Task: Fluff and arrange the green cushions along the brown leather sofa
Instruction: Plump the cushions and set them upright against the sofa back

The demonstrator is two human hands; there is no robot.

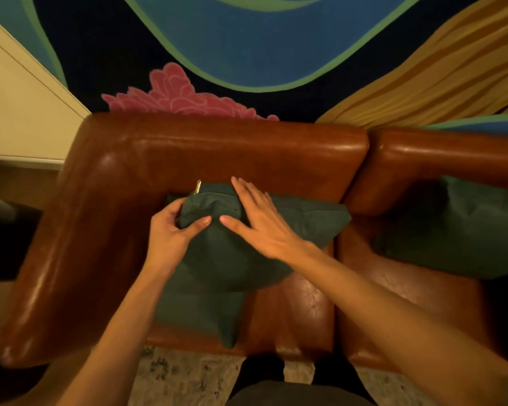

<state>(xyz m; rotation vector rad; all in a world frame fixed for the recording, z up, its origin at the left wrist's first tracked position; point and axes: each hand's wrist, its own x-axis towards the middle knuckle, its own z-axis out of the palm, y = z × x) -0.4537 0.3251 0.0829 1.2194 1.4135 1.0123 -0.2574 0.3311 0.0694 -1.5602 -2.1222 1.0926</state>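
Note:
A dark green cushion (pixel 223 253) stands on end on the left seat of the brown leather sofa (pixel 217 148), its zipped edge up with a small metal zip pull at the top. My left hand (pixel 173 230) pinches the cushion's upper left corner between thumb and fingers. My right hand (pixel 258 221) lies flat and spread on the cushion's upper right side. Behind it a second green cushion (pixel 314 218) leans against the backrest. A third green cushion (pixel 458 230) lies on the right seat.
The sofa's left armrest (pixel 59 253) curves toward me. A colourful mural covers the wall behind. A cream cabinet (pixel 18 112) stands at the left. Speckled floor (pixel 176 376) and my dark trouser legs show at the bottom.

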